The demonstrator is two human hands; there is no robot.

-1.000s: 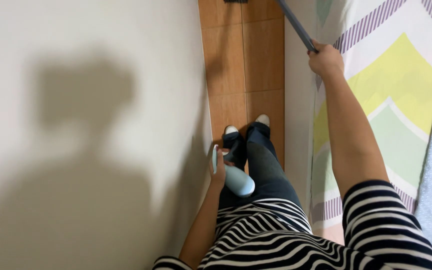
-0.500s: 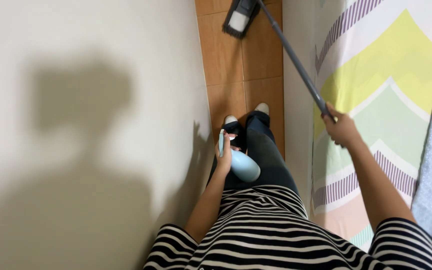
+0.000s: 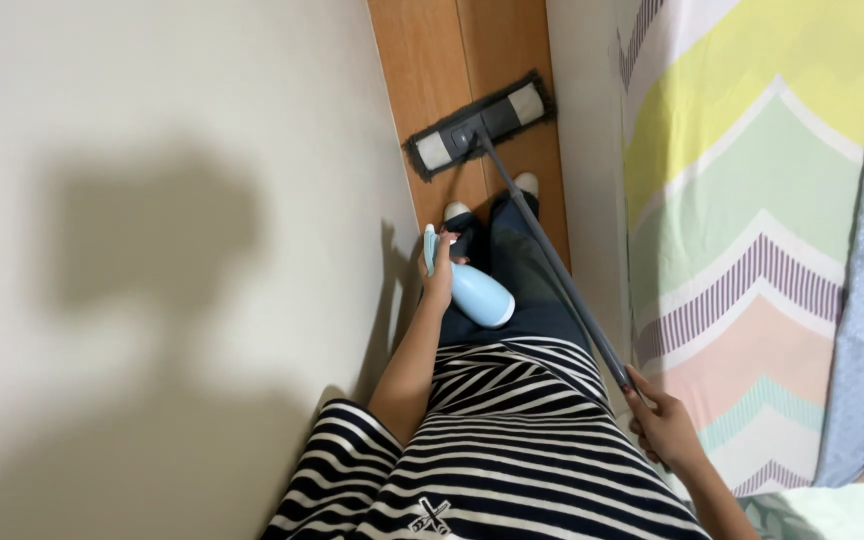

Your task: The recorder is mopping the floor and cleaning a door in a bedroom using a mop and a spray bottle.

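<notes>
One mop (image 3: 512, 180), one spray bottle (image 3: 474, 290), two hands in view.

Mop: flat rectangular head, dark with two pale patches at its ends, lying flat on the wood floor (image 3: 422, 60), set at a slant across the narrow strip of boards. One grey pole runs from the middle of the head back and to the right, passing over the person's legs. Right hand (image 3: 664, 430) is closed around the upper end of the pole, fingers wrapped, near the person's right hip.

Spray bottle: one, pale blue body with a lighter nozzle end. Left hand (image 3: 440, 278) is closed around its neck, held in front of the left thigh, body of the bottle pointing right and toward the person. Bottle is off the floor, just beside the wall (image 3: 172, 230).

Person: striped black-and-white top, dark trousers, two feet with pale toes showing on the floor just behind the mop head; the left foot sits near the head's left end.

Surroundings: one white wall on the left, carrying one shadow of the person. One bed (image 3: 742, 200) on the right with a cover in zigzag bands of yellow, green, purple stripes and pink, plus a blue edge strip at far right. The floor strip lies between wall and bed.
</notes>
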